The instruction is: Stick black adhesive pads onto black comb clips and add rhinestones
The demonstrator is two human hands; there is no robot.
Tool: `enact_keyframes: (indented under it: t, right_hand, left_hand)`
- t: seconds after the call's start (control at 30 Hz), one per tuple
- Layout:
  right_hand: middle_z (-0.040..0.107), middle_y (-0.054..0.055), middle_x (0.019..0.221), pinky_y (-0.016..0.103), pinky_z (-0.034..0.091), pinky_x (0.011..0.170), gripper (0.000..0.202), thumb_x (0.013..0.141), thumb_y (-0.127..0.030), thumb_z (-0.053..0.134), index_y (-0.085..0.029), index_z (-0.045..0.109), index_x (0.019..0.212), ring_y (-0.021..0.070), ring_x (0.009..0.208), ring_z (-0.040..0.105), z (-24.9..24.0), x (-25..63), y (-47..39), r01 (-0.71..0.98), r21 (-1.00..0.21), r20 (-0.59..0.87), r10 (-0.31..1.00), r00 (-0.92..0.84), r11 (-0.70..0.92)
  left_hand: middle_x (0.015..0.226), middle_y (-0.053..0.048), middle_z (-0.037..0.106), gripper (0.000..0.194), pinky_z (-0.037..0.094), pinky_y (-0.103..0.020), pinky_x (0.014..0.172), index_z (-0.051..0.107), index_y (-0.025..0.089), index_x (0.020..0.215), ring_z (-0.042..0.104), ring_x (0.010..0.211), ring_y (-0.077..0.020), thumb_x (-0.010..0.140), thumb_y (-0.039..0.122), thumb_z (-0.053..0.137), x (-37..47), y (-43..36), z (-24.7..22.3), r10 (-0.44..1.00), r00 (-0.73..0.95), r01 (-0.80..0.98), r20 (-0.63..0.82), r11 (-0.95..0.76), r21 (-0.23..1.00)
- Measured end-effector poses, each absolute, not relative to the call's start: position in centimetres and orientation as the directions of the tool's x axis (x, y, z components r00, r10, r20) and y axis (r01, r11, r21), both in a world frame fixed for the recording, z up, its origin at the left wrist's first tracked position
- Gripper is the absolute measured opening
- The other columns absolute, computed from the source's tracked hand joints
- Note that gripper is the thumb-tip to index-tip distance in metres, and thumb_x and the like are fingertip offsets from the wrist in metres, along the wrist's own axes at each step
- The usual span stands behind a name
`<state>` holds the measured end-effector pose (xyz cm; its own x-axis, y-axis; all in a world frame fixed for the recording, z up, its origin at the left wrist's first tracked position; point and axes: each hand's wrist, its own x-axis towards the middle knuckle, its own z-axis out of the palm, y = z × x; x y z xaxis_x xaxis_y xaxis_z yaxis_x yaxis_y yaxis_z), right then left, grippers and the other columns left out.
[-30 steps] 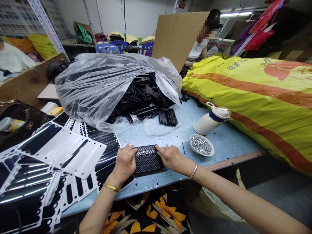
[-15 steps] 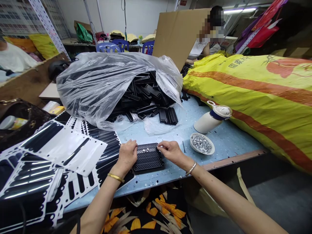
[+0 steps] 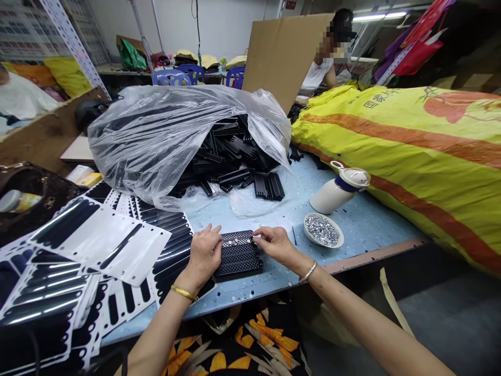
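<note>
Black mesh-patterned plastic strips (image 3: 239,267) lie side by side in a block on the blue table. A few small shiny metal pieces (image 3: 237,242) rest on the far strip. At the block's left end is my left hand (image 3: 205,251), fingers curled, the index finger partly raised; whatever it grips is hidden. My right hand (image 3: 277,244) pinches thumb and forefinger together at the far right corner, over the strip's end. What sits in that pinch is too small to make out. A white bowl (image 3: 341,241) full of similar metal pieces stands right of my right hand.
A thin dark rod (image 3: 295,236) lies beside the bowl, with a white bottle (image 3: 326,196) behind it. A clear plastic bag (image 3: 136,125) spills black parts. Sticker sheets (image 3: 129,245) cover the left side; a yellow sack (image 3: 410,141) fills the right. A person (image 3: 319,75) sits beyond.
My left hand's fingers have loosened and spread slightly at the block's left end. My right hand keeps its pinch at the right corner. The view has shifted a little.
</note>
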<state>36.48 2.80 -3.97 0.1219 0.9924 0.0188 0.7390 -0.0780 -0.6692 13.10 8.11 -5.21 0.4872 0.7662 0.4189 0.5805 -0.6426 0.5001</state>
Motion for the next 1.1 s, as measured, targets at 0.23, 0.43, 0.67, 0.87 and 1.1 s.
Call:
enact_keyframes:
  t: [0.23,0.43,0.67,0.87,1.1]
  right_hand:
    - [0.053,-0.001,0.046,0.023,0.032,0.048,0.032,0.082,-0.029,0.049,-0.017,0.060,0.055,0.0123,0.046,0.048,-4.0,37.3,4.9,0.692,-0.714,-0.031,0.992,0.122,-0.108]
    - [0.040,-0.003,0.034,0.023,0.025,0.044,0.044,0.082,-0.035,0.050,-0.020,0.045,0.041,0.0098,0.039,0.039,-4.4,36.7,6.8,0.638,-0.759,-0.092,0.991,0.094,-0.131]
    - [0.048,-0.004,0.038,0.022,0.028,0.039,0.016,0.070,-0.025,0.060,-0.015,0.065,0.059,0.0099,0.036,0.042,-4.9,36.3,8.0,0.537,-0.814,-0.160,0.974,0.157,-0.221]
    - [0.050,-0.005,0.039,0.022,0.034,0.038,0.008,0.065,-0.022,0.063,-0.015,0.065,0.064,0.0103,0.036,0.045,-4.9,36.0,8.4,0.445,-0.855,-0.180,0.958,0.225,-0.265]
    - [0.060,-0.004,0.052,0.021,0.043,0.046,0.021,0.056,-0.013,0.066,-0.014,0.066,0.077,0.0109,0.046,0.054,-5.4,36.0,9.2,0.393,-0.890,-0.126,0.952,0.280,-0.233]
  left_hand:
    - [0.117,-0.008,0.072,0.016,0.053,-0.049,0.091,0.071,0.022,0.081,0.063,0.117,-0.0335,0.074,0.010,0.063,12.5,7.3,-5.5,0.814,0.478,0.522,0.330,-0.566,0.638]
    - [0.090,-0.008,0.077,0.017,0.053,-0.032,0.078,0.073,0.018,0.090,0.072,0.082,-0.0217,0.078,0.019,0.060,11.1,9.0,-4.7,0.923,0.306,0.564,0.234,-0.374,0.736]
    - [0.054,0.001,0.062,0.022,0.038,-0.024,0.059,0.072,0.019,0.071,0.058,0.056,-0.0142,0.082,0.019,0.054,11.9,11.3,-3.7,0.918,0.397,0.650,0.018,-0.295,0.701]
    - [0.048,0.002,0.058,0.023,0.039,-0.023,0.057,0.071,0.018,0.069,0.059,0.055,-0.0145,0.082,0.021,0.052,12.4,11.7,-3.6,0.945,0.328,0.628,0.012,-0.227,0.744]
    - [0.060,0.002,0.065,0.007,0.044,-0.024,0.060,0.071,0.018,0.073,0.061,0.059,-0.0140,0.070,0.021,0.065,12.2,12.3,-3.9,0.975,0.219,0.601,0.032,-0.161,0.783]
